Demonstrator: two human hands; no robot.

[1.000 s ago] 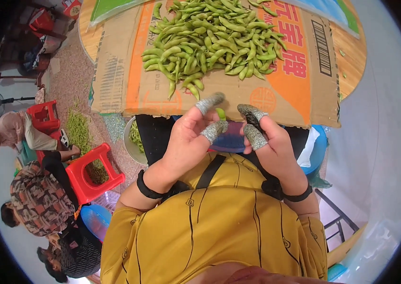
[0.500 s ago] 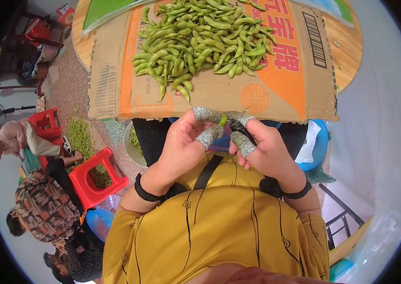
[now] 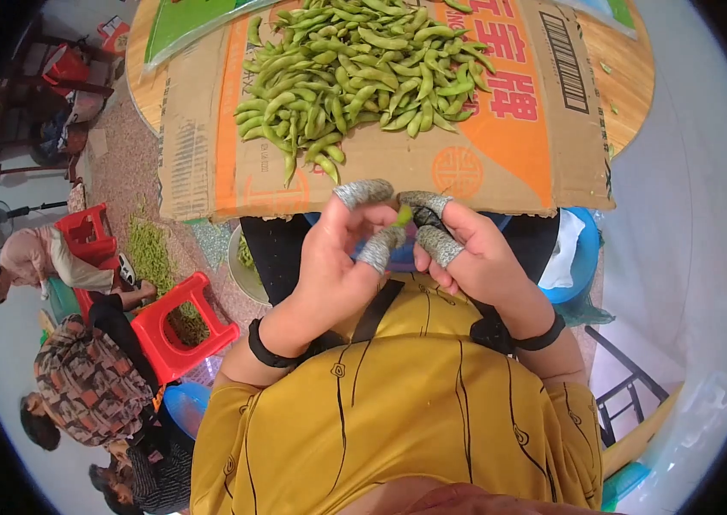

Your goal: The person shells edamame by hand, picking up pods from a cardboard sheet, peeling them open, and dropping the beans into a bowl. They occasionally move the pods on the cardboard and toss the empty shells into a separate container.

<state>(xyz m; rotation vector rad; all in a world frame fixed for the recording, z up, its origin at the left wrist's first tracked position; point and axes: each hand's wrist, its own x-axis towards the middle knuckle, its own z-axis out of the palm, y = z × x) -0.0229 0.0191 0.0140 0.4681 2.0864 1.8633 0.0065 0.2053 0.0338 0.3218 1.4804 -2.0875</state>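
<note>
We pinch a small green soybean pod (image 3: 404, 215) between both hands just above our lap, in front of the flattened cardboard sheet (image 3: 209, 163). Our left hand (image 3: 333, 257) and right hand (image 3: 475, 257), fingertips capped in grey knitted covers (image 3: 378, 250), close on the pod from either side. A heap of pods (image 3: 355, 69) lies on the cardboard beyond.

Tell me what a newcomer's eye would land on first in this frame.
First, the heap of green soybean pods on a flattened cardboard box at the top. Just below it, the left hand and right hand, with grey fingertip covers, pinch one green pod between them. Red plastic stools stand at lower left.
</note>
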